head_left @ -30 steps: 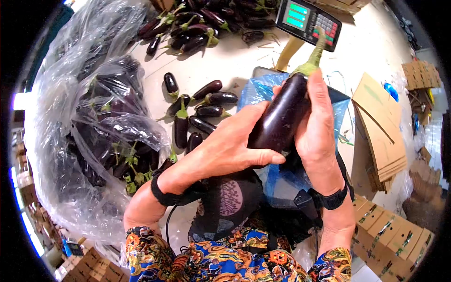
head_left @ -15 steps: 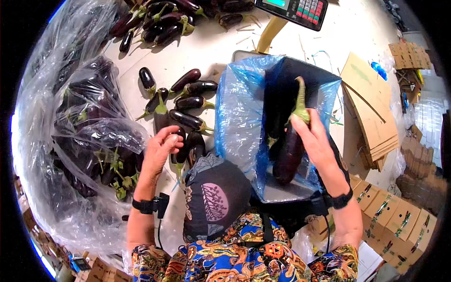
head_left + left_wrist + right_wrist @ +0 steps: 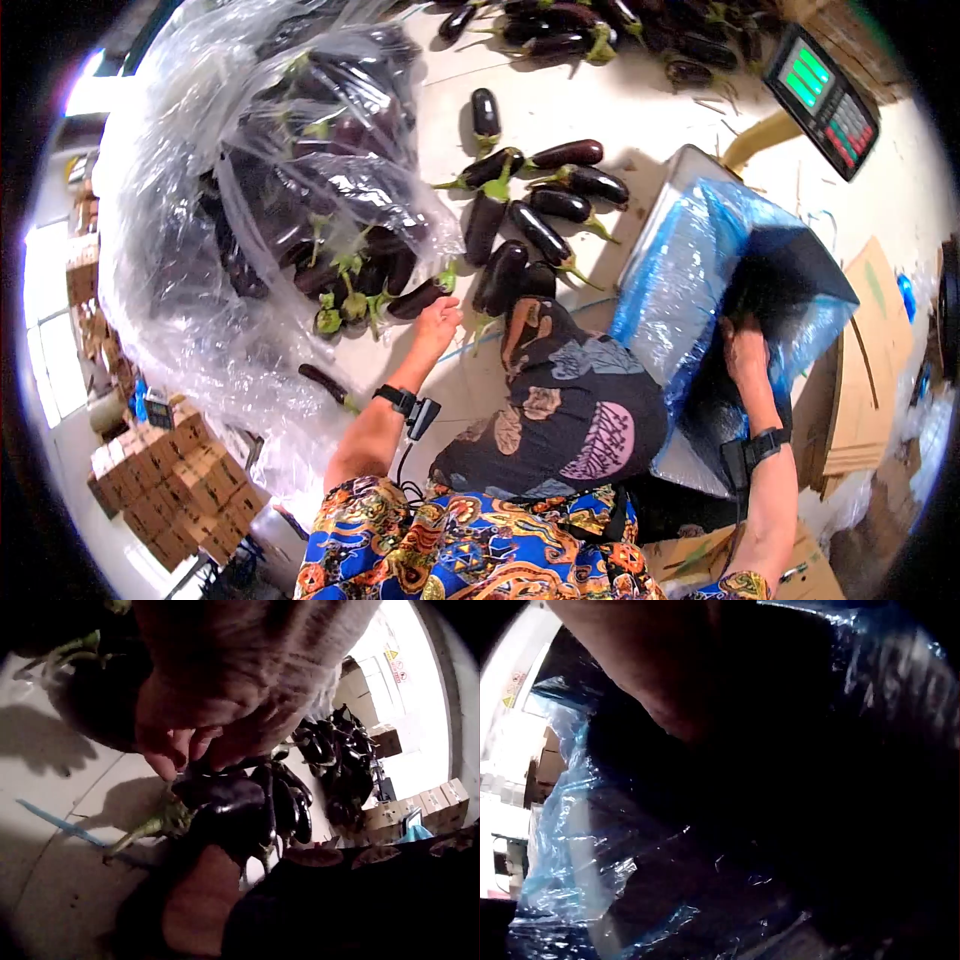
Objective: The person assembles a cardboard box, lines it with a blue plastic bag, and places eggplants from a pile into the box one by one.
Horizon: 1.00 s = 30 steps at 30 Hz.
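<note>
Left hand: held low over a pale, flat surface, fingers loosely bent, tips close together; nothing is seen pinched between them. Single dark-purple, glossy eggplant with green cap: found at the mouth of a large, clear, crumpled plastic bag, just beyond and to the left of those fingers. Its long axis is laid aslant, the green cap nearest the fingertips, the blunt end pointed left and slightly back toward the person; whether it is touched cannot be told. By the left hand it is most nearly approached, the right being well apart. Plump, dark-purple eggplant with its stem toward the person: placed on the other side of the left hand, to its right, near a loose cluster of others. Right hand: lowered into a deep, dark-walled box lined with shiny blue plastic film; its fingers are lost in shadow, so their state, and anything held, cannot be told. Black scale display with lit green panels: mounted on a yellowish post beyond the box.
</note>
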Available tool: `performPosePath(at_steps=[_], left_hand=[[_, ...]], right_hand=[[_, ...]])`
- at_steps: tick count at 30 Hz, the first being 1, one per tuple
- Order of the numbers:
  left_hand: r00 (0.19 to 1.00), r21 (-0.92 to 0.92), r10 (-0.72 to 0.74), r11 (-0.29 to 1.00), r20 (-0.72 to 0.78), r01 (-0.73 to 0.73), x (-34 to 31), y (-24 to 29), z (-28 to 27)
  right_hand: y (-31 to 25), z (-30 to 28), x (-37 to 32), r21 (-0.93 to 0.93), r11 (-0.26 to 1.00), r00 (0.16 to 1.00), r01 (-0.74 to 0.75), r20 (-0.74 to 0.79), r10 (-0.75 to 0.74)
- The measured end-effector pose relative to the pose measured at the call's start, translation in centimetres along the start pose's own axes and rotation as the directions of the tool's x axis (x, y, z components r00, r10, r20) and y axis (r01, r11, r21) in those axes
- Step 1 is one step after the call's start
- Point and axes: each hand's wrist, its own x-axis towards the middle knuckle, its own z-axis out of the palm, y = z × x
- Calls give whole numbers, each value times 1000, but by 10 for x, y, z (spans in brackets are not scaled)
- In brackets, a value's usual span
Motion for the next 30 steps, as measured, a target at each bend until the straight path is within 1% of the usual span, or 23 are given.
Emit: performPosePath(at_steps=[1, 3, 4, 5, 7, 8, 9, 10, 11, 13, 14, 15, 16, 17, 18, 20, 21, 23, 24, 25, 26, 28, 30], left_hand=[[998, 94, 45, 995, -44, -40, -3, -6, -3], [984, 293, 151, 949, -95, -117, -2, -7, 0], [977, 269, 170, 954, -126, -131, 0, -6, 4], [970, 244, 184, 959, -157, -143, 0, -3, 12], [960, 217, 192, 965, -204, -146, 4, -5, 28], [953, 220, 213, 961, -213, -166, 0, 9, 29], [947, 167, 202, 972, -252, -163, -3, 17, 29], [939, 113, 189, 980, -287, -163, -5, 20, 27], [931, 115, 204, 978, -303, -176, -3, 17, 22], [896, 167, 243, 967, -372, -193, -3, 23, 2], [876, 193, 262, 961, -404, -199, -5, 30, -10], [804, 361, 398, 900, -443, -246, -7, 41, -25], [768, 364, 460, 877, -445, -315, -2, 43, -39], [739, 454, 537, 821, -407, -347, 2, 48, -53], [706, 539, 609, 754, -361, -375, 6, 53, -65], [677, 696, 668, 643, -307, -318, 22, 67, -73], [666, 764, 694, 578, -274, -287, 30, 72, -74], [708, 816, 672, 523, -218, -246, 51, 71, -73], [728, 840, 659, 492, -189, -228, 62, 69, -72], [717, 859, 668, 471, -198, -201, 73, 68, -71], [725, 861, 671, 452, -153, -236, 76, 70, -72], [742, 860, 667, 414, -64, -298, 74, 71, -79], [760, 750, 642, 453, 101, -482, 50, 73, -84]], right_hand=[[19, 21, 11, -78, 996, 999, 32, 17, -30], [21, 36, 14, -97, 994, 996, 56, -58, -61], [23, 44, 15, -107, 992, 993, 66, -95, -77], [19, 36, 12, -90, 995, 997, 39, -69, -45], [13, 20, 6, -37, 999, 998, 38, -40, -40], [9, 11, 3, -11, 999, 999, 37, -25, -37], [3, 7, -2, 25, 999, 998, 38, -52, -37], [-1, -1, -6, 29, 999, 999, 35, -43, -34], [-6, -11, -10, 33, 999, 999, 31, -33, -30], [-18, -27, -17, -25, 1000, 998, 17, 54, -16], [-14, -23, -17, -22, 999, 998, 48, 30, -47], [-7, -21, -15, -22, 997, 997, 76, 6, -76], [-1, -17, -13, -24, 995, 995, 100, -15, -100], [-12, -28, -15, -58, 996, 997, 64, 46, -62], [-8, -24, -15, -69, 993, 995, 96, 19, -95], [7, -14, -12, -92, 984, 987, 154, -42, -158], [4, -18, -12, -97, 984, 988, 146, -29, -150], [-1, -25, -16, -107, 986, 992, 127, -4, -128], [-3, -28, -18, -87, 986, 989, 142, -31, -146], [-4, -31, -21, -66, 985, 985, 157, -56, -161], [-6, -34, -23, -45, 984, 981, 173, -82, -176], [-10, -44, -29, -7, 983, 981, 182, -71, -182], [-9, -50, -30, 13, 981, 980, 192, -63, -191]])
